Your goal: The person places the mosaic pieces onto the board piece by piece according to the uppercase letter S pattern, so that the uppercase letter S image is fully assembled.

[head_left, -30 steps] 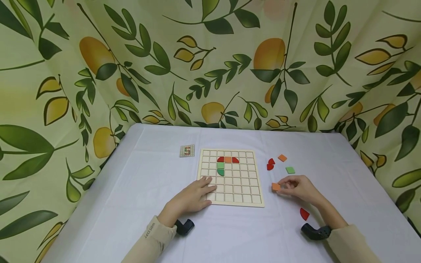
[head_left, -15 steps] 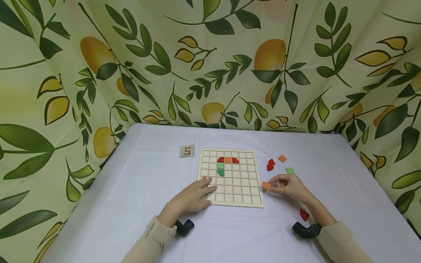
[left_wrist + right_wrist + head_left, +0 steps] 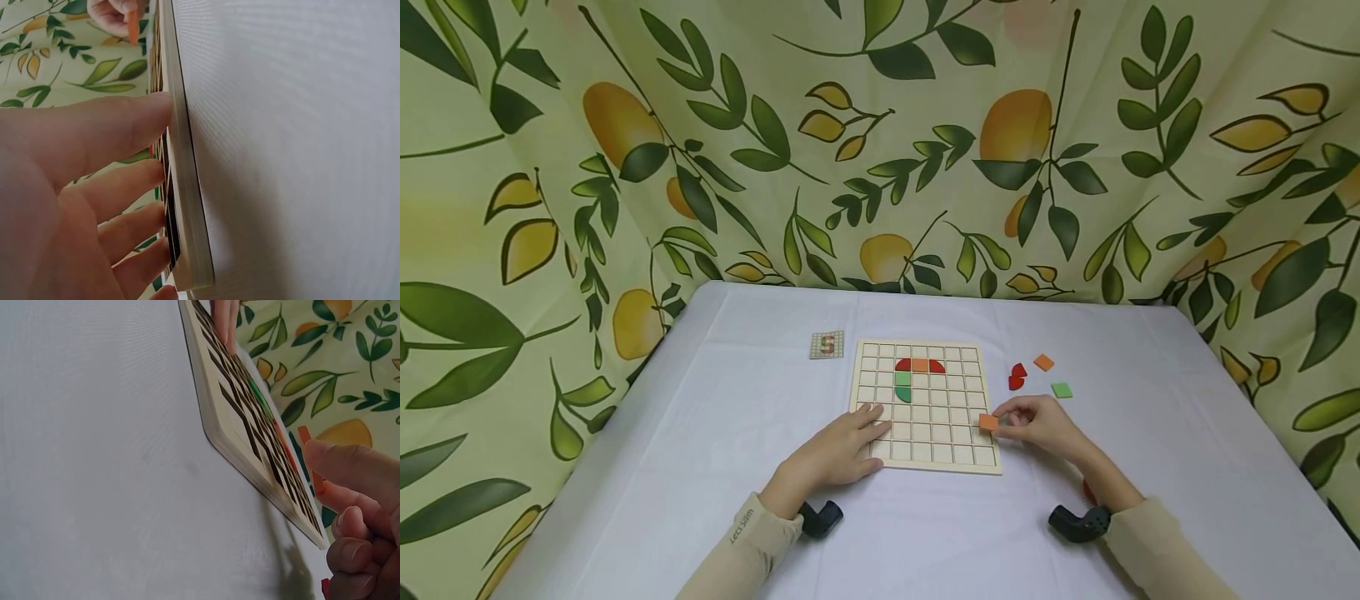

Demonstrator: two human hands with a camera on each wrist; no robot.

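A wooden grid board (image 3: 951, 454) lies on the white table. On its upper part are red quarter-round tiles (image 3: 937, 366) either side of an orange square tile (image 3: 921, 365), with a light green square tile (image 3: 902, 378) and a dark green quarter-round tile (image 3: 904, 393) below. My left hand (image 3: 837, 444) rests on the board's lower left corner, fingers spread and straight. My right hand (image 3: 1043, 425) pinches another orange square tile (image 3: 988, 422) between thumb and fingers, over the board's right edge. In the right wrist view this tile (image 3: 319, 478) stands edge-on above the grid.
Right of the board lie loose red tiles (image 3: 1017, 382), an orange tile (image 3: 1044, 362) and a green tile (image 3: 1062, 390). Another red tile (image 3: 1088, 492) is partly hidden by the right forearm. A small pattern card (image 3: 827, 344) lies beyond the board's left side. A patterned curtain surrounds the table.
My right hand has moved left with the orange tile, from the table beside the board to over its right edge. The left hand has stayed in place.
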